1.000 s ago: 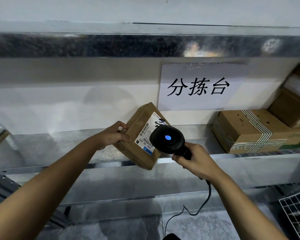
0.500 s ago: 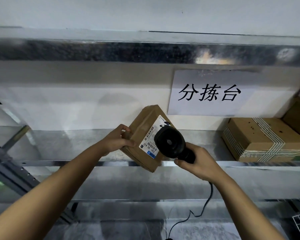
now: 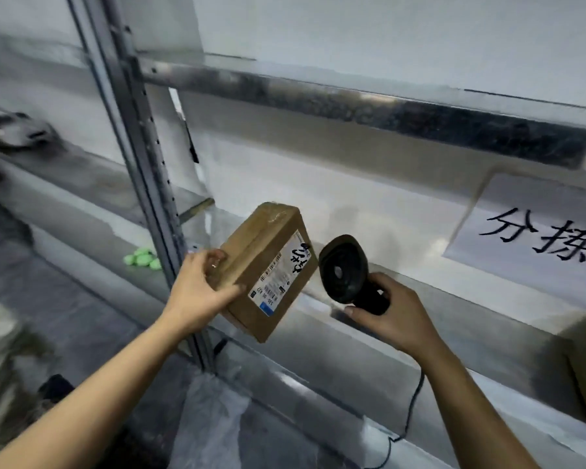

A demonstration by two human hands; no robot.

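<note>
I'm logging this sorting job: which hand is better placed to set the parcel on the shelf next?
Left, probably. The left hand grips the parcel and can carry it; the right hand is busy holding the scanner.

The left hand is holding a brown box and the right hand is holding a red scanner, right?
Not quite. The scanner is black, not red, as the head view shows. The rest is right: the left hand holds the brown box and the right hand holds the scanner.
</note>
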